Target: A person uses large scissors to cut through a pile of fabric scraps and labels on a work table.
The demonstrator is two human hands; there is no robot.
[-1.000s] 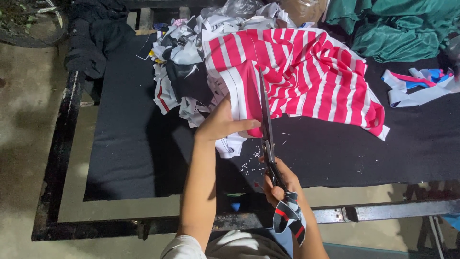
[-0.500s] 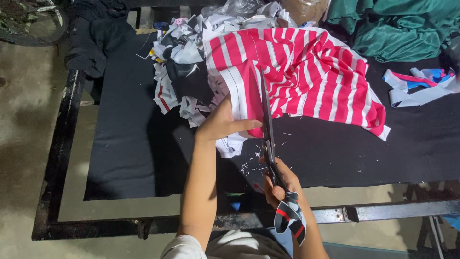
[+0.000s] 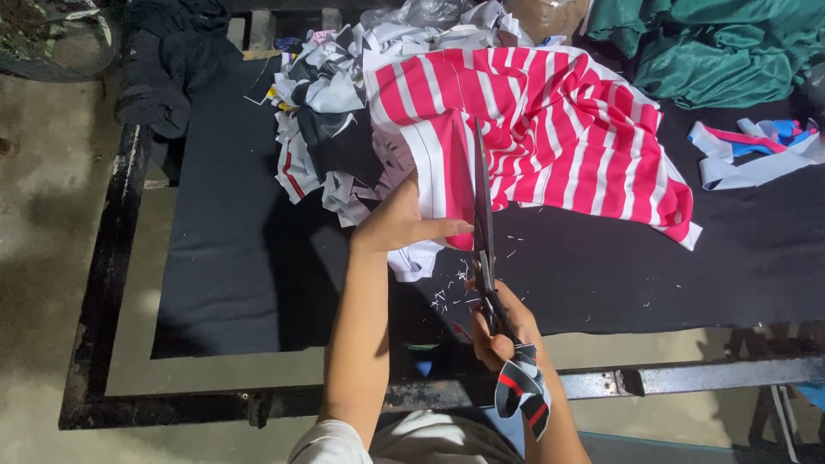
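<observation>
- Left hand pinches the folded edge of the red-and-white striped knit fabric, holding it taut on the black cloth-covered table, beside the heap of grey and white fabric offcuts.
- Long black steel scissors have their blades into the fold, tips pointing away.
- Right hand is closed round the handles; striped rag hangs from the grip.
- Mid-cut, I'd say; next stroke needs steady tension and fingers off the blade line.
</observation>
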